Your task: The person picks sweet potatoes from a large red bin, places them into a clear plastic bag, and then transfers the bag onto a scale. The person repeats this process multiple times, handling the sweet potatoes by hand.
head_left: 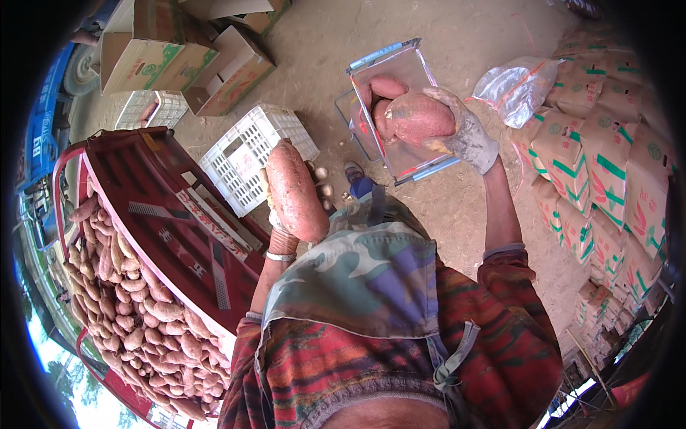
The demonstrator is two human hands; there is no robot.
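Observation:
Both of my hands wear dirty light work gloves. My left hand [272,206] holds a long, thick sweet potato [296,193] upright beside my apron; most of that hand is hidden behind it. My right hand [466,131] grips a large, rounded sweet potato [420,118] at the mouth of a bag held open on a metal frame [423,170] with blue-wrapped bars. Inside the bag, several reddish sweet potatoes [388,86] show below and beside the one in my right hand.
A red truck bed [177,198] heaped with sweet potatoes [144,322] stands at the left. Near it are a white plastic crate [252,155] and open cardboard boxes [155,53]. Stacked printed cartons [600,161] line the right side, with a clear plastic bag [517,86] beside them.

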